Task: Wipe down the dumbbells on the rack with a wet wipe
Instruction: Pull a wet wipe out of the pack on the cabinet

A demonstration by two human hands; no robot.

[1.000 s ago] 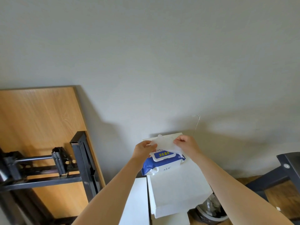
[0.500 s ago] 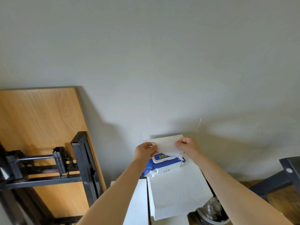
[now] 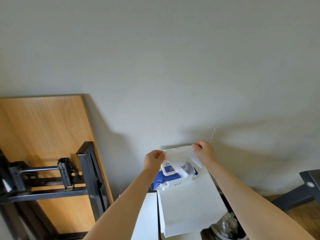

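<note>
A white wet wipe (image 3: 179, 155) is stretched flat between my two hands, above a blue and white wet wipe pack (image 3: 170, 177). My left hand (image 3: 153, 160) pinches the wipe's left edge. My right hand (image 3: 205, 153) pinches its right upper corner. The pack lies on a white box (image 3: 188, 208) near the grey wall, and its white lid stands flipped up. No dumbbells or dumbbell rack show in this view.
A wooden tabletop (image 3: 45, 135) with a black metal folding frame (image 3: 86, 174) leans against the wall at the left. A bin with crumpled waste (image 3: 226, 226) sits right of the white box. A dark metal leg (image 3: 304, 187) stands at the far right.
The wipe has come out of the pack and my hands have spread apart, pulling it open. My right hand rose up and to the right.
</note>
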